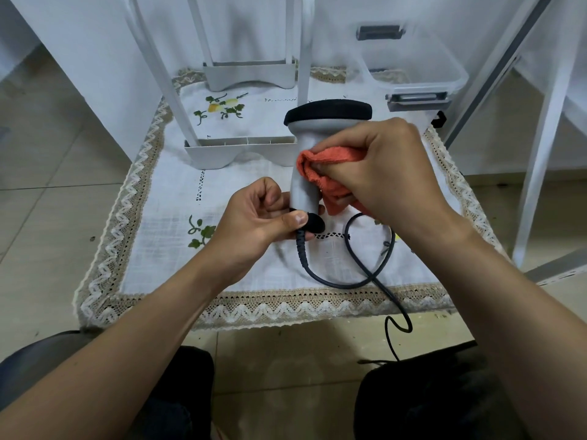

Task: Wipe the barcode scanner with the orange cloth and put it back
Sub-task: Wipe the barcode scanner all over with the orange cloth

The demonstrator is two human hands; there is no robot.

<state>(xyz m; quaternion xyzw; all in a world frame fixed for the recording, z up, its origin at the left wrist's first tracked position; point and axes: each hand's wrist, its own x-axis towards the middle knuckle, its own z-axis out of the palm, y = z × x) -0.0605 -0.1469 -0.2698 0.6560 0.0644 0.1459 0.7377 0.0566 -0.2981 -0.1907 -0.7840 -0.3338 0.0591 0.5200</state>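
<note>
The barcode scanner (313,131) is grey with a wide black head and stands upright above the white embroidered tablecloth (178,198). My left hand (254,220) pinches the black base of its handle, where the dark cable (365,274) comes out. My right hand (387,173) grips the bunched orange cloth (327,163) and presses it against the right side of the grey handle. The cable loops over the cloth-covered table and hangs off its front edge.
A white plastic rack (241,147) stands on the table behind and left of the scanner. A clear lidded plastic box (413,68) sits at the back right. White furniture legs (540,147) stand to the right on the tiled floor.
</note>
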